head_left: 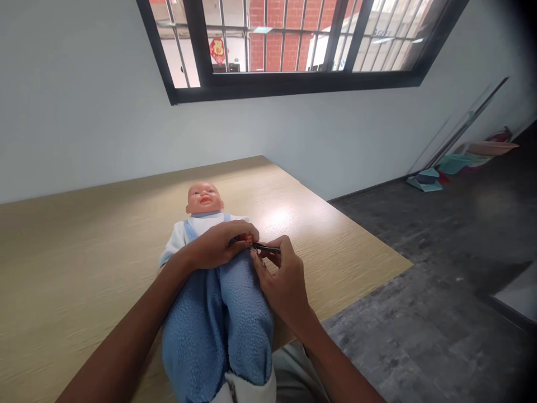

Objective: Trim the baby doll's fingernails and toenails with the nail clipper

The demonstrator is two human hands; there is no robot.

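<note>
A baby doll [204, 197] lies face up on the table, dressed in a white top and fuzzy blue overalls [247, 302]. Across its belly reaches my left hand [220, 242], fingers closed around the doll's small hand [249, 239]. My right hand [283, 278] pinches a slim dark nail clipper [267, 247], its tip touching or very close to the doll's fingers. Where the clipper meets the fingers is partly hidden by my own fingertips. White feet [251, 387] of the doll's outfit point toward me at the bottom.
The light wooden table [356, 246] ends at a right edge above the dark grey floor [377, 336]. A barred window [293, 84] sits in the white wall behind. Dustpans [425, 179] and basins [457, 162] are on the floor at the far right.
</note>
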